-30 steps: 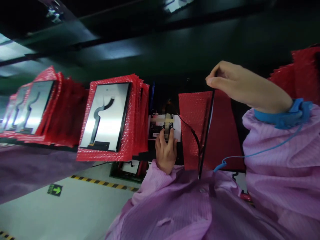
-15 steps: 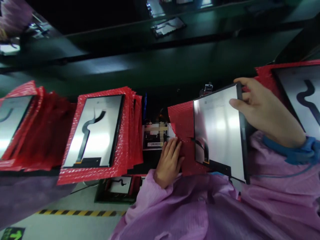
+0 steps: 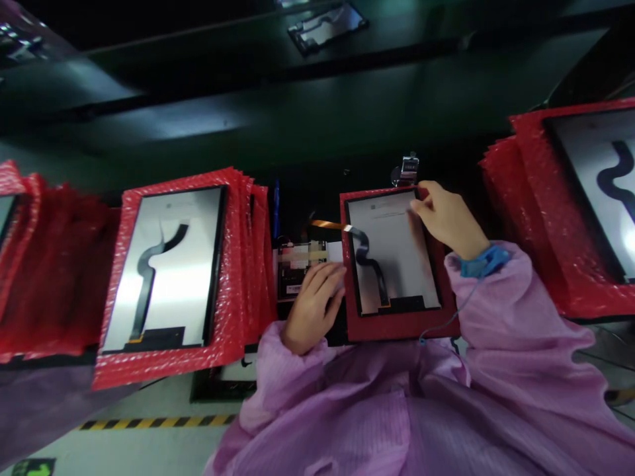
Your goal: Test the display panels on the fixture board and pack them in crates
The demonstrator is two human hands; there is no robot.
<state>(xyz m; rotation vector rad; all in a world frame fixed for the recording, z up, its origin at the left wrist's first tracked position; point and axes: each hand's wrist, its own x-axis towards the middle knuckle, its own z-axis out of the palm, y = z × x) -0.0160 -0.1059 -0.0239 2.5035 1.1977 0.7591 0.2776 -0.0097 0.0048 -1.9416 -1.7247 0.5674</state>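
Observation:
A silver display panel (image 3: 397, 258) with a dark flex cable (image 3: 364, 248) lies on a red sheet (image 3: 401, 327) in front of me. The cable's orange end sticks out past the panel's left edge. My right hand (image 3: 449, 218) pinches the panel's upper right corner, thumb on its face. Just left of the red sheet, my left hand (image 3: 315, 307) has its fingers slightly bent and apart, with nothing in them. Behind it lies a small black device with a label (image 3: 297, 264), partly hidden by the fingers.
Left, a display panel (image 3: 169, 271) lies on stacked red bubble bags (image 3: 233, 277); more bags (image 3: 59, 264) sit farther left. Another panel (image 3: 602, 192) rests on red bags at right. A metal counter (image 3: 409, 168) and blue pen (image 3: 276, 208) are behind.
My right hand has moved left and lowered the tilted panel flat onto the red sheet. The sheet now lies flatter, and the flex cable extends left. My left hand has shifted slightly left.

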